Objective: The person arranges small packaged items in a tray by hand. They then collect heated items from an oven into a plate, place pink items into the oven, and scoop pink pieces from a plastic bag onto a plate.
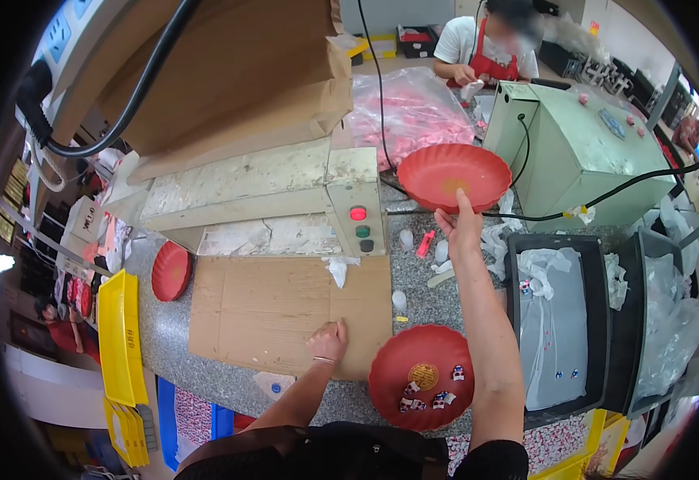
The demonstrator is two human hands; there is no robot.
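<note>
Grips scalloped red tray (437, 170) by near rim, upper right of frame, with right hand (463, 228), likely for levelness; rests fisted left hand (328, 342) on central cardboard (261, 308), perhaps bracing.

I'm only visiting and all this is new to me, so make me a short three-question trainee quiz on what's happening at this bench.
1. True or false: the right hand is empty.
2. What lies beneath the left hand?
3. On the pale machine left of centre, the top button is: a) green, b) red, c) black.

Key:
1. False; it holds a red plate.
2. A sheet of cardboard.
3. b
</note>
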